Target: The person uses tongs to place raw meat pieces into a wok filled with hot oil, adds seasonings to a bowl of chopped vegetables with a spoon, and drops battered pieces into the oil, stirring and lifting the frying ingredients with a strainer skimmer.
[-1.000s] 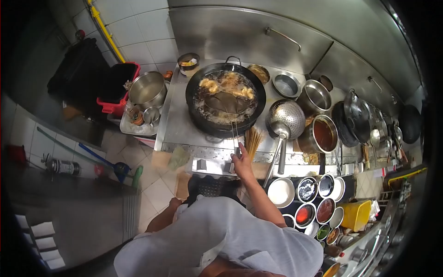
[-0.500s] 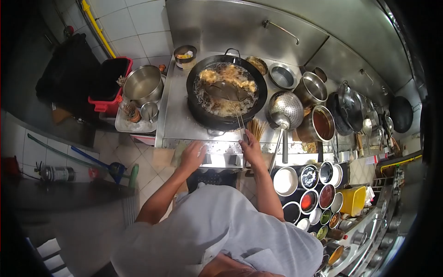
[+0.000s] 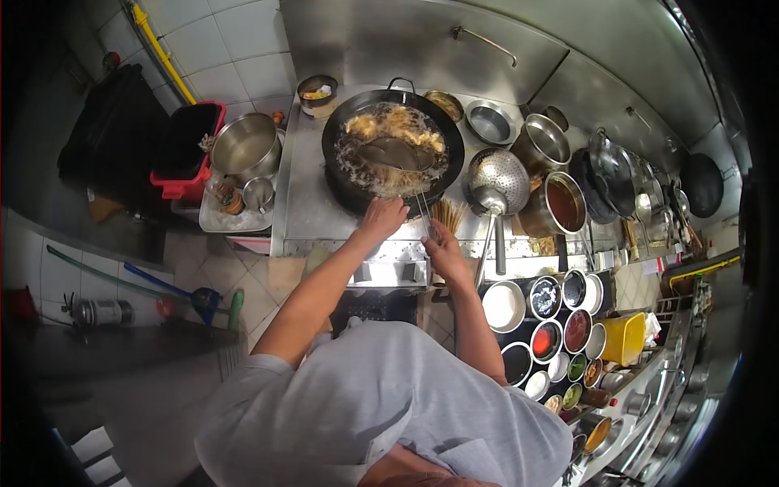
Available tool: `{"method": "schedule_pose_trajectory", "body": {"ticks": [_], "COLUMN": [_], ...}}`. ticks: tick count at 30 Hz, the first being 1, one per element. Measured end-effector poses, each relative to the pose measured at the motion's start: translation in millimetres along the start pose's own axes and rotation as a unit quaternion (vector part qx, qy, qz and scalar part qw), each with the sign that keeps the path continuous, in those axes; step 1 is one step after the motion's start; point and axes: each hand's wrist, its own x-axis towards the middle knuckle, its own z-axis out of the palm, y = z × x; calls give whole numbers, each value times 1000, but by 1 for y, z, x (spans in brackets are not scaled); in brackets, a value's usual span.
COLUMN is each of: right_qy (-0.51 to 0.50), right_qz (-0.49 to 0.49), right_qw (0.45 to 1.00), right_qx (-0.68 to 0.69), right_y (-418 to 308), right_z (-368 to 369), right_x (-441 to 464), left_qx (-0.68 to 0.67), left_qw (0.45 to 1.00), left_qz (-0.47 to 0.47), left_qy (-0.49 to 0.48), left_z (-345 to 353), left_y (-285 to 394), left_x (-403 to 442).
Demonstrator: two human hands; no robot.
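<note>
My right hand (image 3: 446, 252) grips the thin wire handle of a mesh skimmer (image 3: 398, 154). The skimmer's round head lies in bubbling oil inside a large black wok (image 3: 333, 174). Pieces of golden battered food (image 3: 398, 122) float along the far side of the oil, behind the mesh. Over the wok's near rim is my left hand (image 3: 385, 216), fingers curled and closed. Whatever they hold, if anything, is hidden beneath the hand. A bamboo wok brush (image 3: 449, 215) stands just right of the skimmer's handle.
Right of the wok are a perforated ladle (image 3: 498, 180), a steel pot (image 3: 545, 140) and a pot of reddish-brown sauce (image 3: 565, 203). Several seasoning containers (image 3: 503, 307) sit at lower right. A steel pot (image 3: 246, 148) stands on the left beside a red bin (image 3: 188, 191).
My left hand has moved forward and right, from the stove's front edge to the wok's near rim, and its fingers have curled. My right hand keeps its grip on the skimmer.
</note>
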Motion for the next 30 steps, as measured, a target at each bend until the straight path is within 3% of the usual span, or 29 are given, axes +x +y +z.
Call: {"method": "schedule_pose_trajectory", "body": {"ticks": [13,20,23,25,27,30], "right_qy": [2,16,12,7,-16,-19], "right_qz": [12,-52,-71,-64,17,49], "right_qw": [1000,997,995,995,1000,998], "right_qx": [25,-49,-71,-76,12,-36], "right_y": [-1,44,59,51,22,-11], "right_z": [5,20,12,8,1,-13], "right_x": [7,51,56,45,22,1], "left_qx": [-4,-69,-84,-140,-146,-209], "left_qw": [999,997,992,987,985,966], "left_qz": [24,-22,30,-29,-30,-108], "left_qy": [41,3,85,71,85,104], "left_z": [5,-2,-4,-18,-23,-25], "left_y": [-6,-5,-3,4,-3,-15], "left_x": [-1,-17,-44,-71,-97,-145]}}
